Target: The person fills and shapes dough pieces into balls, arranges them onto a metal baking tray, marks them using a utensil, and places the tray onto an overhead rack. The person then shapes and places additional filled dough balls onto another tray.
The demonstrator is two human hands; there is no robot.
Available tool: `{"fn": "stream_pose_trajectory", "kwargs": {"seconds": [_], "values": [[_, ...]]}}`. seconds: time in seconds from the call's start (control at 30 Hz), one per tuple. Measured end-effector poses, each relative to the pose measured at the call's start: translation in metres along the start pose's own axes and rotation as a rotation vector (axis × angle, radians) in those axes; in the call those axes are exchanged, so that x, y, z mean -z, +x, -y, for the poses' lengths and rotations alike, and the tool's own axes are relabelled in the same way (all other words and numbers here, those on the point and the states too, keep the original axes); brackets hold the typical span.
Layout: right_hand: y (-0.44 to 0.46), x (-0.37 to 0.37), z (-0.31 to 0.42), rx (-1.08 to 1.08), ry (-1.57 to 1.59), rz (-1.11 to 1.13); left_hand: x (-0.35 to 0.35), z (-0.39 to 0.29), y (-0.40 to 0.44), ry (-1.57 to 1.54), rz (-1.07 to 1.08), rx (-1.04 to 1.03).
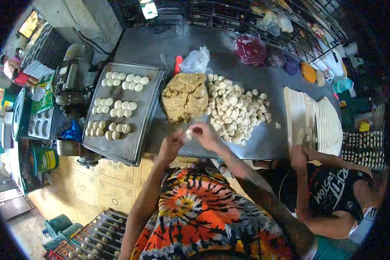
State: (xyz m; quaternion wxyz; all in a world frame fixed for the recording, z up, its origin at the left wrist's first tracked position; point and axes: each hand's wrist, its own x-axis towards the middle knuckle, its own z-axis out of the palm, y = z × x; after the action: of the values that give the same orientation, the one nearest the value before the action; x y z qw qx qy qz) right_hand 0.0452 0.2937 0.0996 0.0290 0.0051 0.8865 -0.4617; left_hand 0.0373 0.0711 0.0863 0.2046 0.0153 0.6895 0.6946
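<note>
Both hands meet over the table's front edge, just below a large mound of brown crumbly filling. Between them is a small pale dough piece. My left hand has its fingers closed at the piece's left side. My right hand pinches it from the right. A heap of small white dough pieces lies to the right of the mound. On the left, a metal tray holds rows of round white dough balls, set in several groups.
A co-worker's hand rests at long pale dough strips on the right. Behind the mound lie a plastic bag and a red-handled tool. A machine stands left of the tray. Racked dough balls are at lower left.
</note>
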Motion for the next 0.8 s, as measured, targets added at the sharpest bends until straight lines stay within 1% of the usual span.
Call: {"fn": "stream_pose_trajectory", "kwargs": {"seconds": [0.13, 0.17, 0.2, 0.23, 0.3, 0.37, 0.4, 0.47, 0.67, 0.8], "values": [[-0.008, -0.044, 0.01, -0.203, 0.296, -0.217, 0.03, 0.005, 0.005, 0.218, 0.179, 0.211], [-0.005, -0.051, 0.016, -0.2, 0.292, -0.225, 0.044, 0.014, 0.006, 0.247, 0.162, 0.154], [0.002, -0.057, 0.022, -0.19, 0.147, -0.36, 0.058, 0.022, 0.005, 0.277, 0.146, 0.095], [0.01, -0.062, 0.029, -0.177, 0.001, -0.495, 0.066, 0.025, 0.003, 0.279, 0.151, 0.079], [0.031, -0.072, 0.045, -0.141, -0.286, -0.764, 0.083, 0.027, 0.001, 0.196, 0.145, 0.064], [0.039, -0.089, 0.038, -0.102, -0.323, -0.794, 0.09, -0.001, -0.008, 0.147, 0.122, 0.136], [0.041, -0.093, 0.039, -0.091, -0.319, -0.8, 0.093, -0.012, -0.009, 0.15, 0.117, 0.124], [0.039, -0.1, 0.039, -0.129, -0.21, -0.798, 0.1, -0.025, -0.011, 0.183, 0.197, 0.13], [0.027, -0.121, 0.007, -0.098, -0.32, -0.739, 0.107, -0.009, -0.004, 0.096, 0.238, 0.156], [0.025, -0.12, -0.015, 0.138, -0.603, -0.655, 0.102, 0.019, 0.006, 0.03, 0.22, 0.057]]}}
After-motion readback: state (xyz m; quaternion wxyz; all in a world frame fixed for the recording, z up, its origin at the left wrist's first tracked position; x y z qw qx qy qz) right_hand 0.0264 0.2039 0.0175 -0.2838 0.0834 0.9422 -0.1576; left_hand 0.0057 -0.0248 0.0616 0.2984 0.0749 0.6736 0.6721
